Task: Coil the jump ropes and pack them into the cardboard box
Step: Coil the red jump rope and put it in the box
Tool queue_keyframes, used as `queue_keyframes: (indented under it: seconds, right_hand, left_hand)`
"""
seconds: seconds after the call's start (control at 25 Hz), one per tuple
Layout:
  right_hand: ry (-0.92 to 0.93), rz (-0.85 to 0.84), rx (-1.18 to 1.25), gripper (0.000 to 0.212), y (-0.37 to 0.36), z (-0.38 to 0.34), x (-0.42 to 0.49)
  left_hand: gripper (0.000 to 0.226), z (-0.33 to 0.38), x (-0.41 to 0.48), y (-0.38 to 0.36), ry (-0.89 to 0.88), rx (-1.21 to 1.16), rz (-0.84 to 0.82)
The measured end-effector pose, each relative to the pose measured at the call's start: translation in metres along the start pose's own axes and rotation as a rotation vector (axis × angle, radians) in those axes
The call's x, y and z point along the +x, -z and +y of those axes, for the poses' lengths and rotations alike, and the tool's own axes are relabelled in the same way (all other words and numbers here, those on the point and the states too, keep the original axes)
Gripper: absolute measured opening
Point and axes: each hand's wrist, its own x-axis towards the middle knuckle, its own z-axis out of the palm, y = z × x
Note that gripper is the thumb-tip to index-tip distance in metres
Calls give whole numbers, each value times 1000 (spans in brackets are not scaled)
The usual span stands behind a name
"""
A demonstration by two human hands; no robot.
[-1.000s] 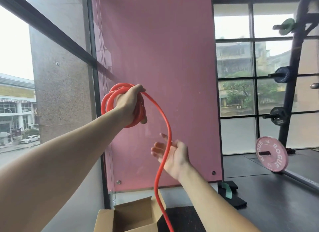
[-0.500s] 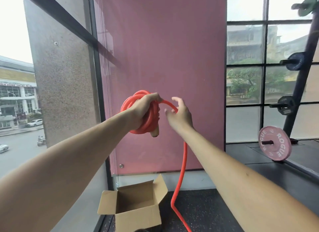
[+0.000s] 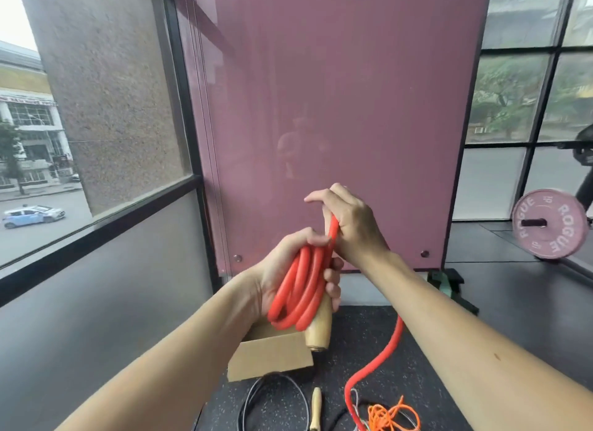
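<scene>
Thick red jump rope [image 3: 300, 289] partly coiled around a wooden handle [image 3: 317, 329], its loose end trailing to the floor; open cardboard box [image 3: 269, 355] below; black rope [image 3: 272, 398] and orange rope [image 3: 390, 416] near

Your left hand [image 3: 288, 272] holds the coil [image 3: 300, 294] above the box [image 3: 269, 355], your right hand [image 3: 349, 225] just behind it. On the floor [image 3: 353, 340] before the box lie a cable [image 3: 272, 395], a handle [image 3: 316, 406] and tangled cords [image 3: 390, 416]. A plate [image 3: 550, 227] stands far right.

Pink wall panel [image 3: 337, 109], daylit windows [image 3: 526, 93]
</scene>
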Motion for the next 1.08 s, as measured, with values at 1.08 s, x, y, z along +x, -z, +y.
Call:
queue_keyframes:
  seconds: [1.08]
  right_hand:
    - [-485,-881,-139,16,-84,-19,-157]
  left_hand:
    - [45,-99,65,142,-288,648,953]
